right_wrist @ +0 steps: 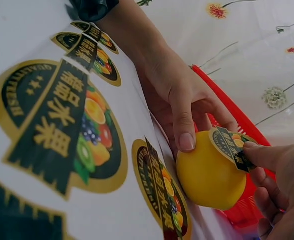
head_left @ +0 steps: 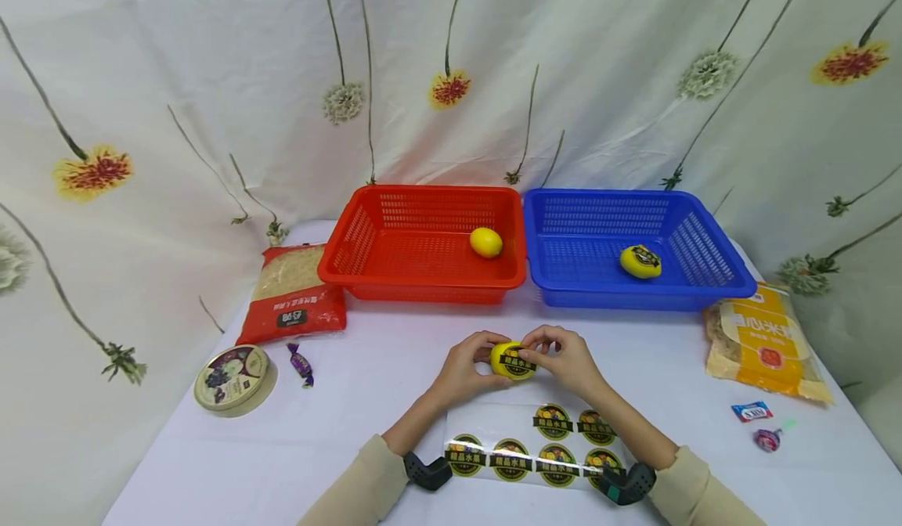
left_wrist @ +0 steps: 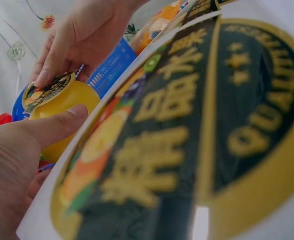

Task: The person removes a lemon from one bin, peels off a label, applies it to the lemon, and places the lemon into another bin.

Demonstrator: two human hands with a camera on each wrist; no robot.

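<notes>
While both hands are holding the lemon (head_left: pixel 513 360) just above the surface (head_left: pixel 366 432), the sticker (right_wrist: pixel 230 146) is going on.
Left hand (head_left: pixel 463 369) is cupping the lemon, thumb braced on its side, grip curled round it; right hand (head_left: pixel 564 360) is pinching and pressing the sticker's edge with its fingertips (right_wrist: pixel 259 152). Judgement: smoothing from the stuck centre outward is likely keeping wrinkles out, with the left hand steadying the fruit. Sticker sheet (head_left: pixel 535 452) is lying just below the wrists.
</notes>
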